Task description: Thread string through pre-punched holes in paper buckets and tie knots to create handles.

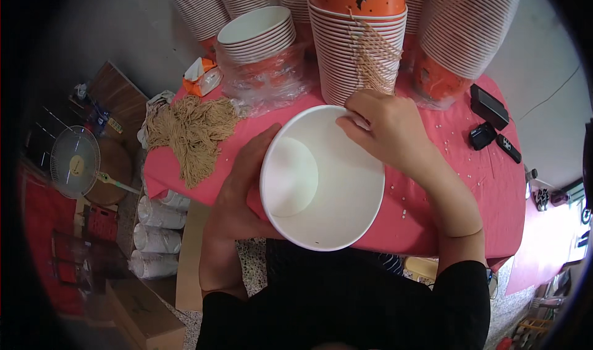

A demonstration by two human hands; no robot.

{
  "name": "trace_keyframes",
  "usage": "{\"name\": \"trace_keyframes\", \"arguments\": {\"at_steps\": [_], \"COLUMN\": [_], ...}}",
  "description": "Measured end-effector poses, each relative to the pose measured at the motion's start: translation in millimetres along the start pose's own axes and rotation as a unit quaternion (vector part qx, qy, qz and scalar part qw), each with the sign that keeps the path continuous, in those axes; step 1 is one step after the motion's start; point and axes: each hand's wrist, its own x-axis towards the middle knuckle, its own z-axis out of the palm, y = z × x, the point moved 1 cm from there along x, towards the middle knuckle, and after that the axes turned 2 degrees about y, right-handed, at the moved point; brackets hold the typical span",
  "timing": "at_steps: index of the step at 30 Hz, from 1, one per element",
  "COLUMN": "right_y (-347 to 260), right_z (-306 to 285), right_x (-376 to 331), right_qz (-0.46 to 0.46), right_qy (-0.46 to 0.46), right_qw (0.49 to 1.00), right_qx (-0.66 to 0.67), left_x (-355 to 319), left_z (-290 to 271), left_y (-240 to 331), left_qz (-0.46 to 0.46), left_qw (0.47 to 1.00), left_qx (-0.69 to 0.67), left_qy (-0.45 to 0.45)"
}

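Note:
A large white paper bucket (346, 189) is tilted in front of me, its open mouth facing up so that its plain inside and round bottom show. My left hand (238, 192) is wrapped round the outside of its left wall; some of those fingers are hidden behind it. At the far right of the rim, my right hand (392, 131) is closed, with the thumb inside the mouth and the other fingers curled at the edge. Whether a small piece is also pinched there I cannot make out. A tall stack of paper buckets (336, 57) stands just beyond, with tan cords (377, 57) hanging down it.
A heap of tan cords (194, 131) lies on the red-covered table (432, 220). Behind are more nested buckets (259, 32), some in clear plastic. Small white bits dot the right side, near a black box (489, 106) and a remote (508, 148). A fan (75, 162) stands left.

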Motion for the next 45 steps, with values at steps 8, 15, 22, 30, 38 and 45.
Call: {"name": "trace_keyframes", "arguments": {"at_steps": [8, 15, 22, 30, 38, 45], "right_y": [-1, -10, -4, 16, 22, 20], "right_z": [3, 2, 1, -2, -12, -22], "right_x": [-4, -4, -6, -6, -4, -3], "right_qz": [-0.016, -0.013, -0.007, 0.068, 0.079, 0.063], "right_qy": [0.034, 0.050, 0.010, 0.021, -0.091, -0.025], "right_qw": [0.998, 0.993, 0.998, 0.993, 0.979, 0.994], "right_qx": [-0.046, -0.105, -0.055, -0.091, -0.166, -0.081], "left_x": [0, 1, -1, -8, -4, 3], "left_z": [4, 10, 8, -3, -5, -6], "left_y": [16, 16, 14, 8, 25, 5], "left_qz": [0.014, 0.120, 0.035, 0.038, 0.216, -0.143], "left_qw": [0.997, 0.979, 0.994, 0.994, 0.957, 0.877], "left_qx": [0.079, 0.167, 0.103, 0.096, 0.184, -0.418], "left_qy": [-0.008, 0.000, -0.015, 0.032, 0.061, 0.187]}}
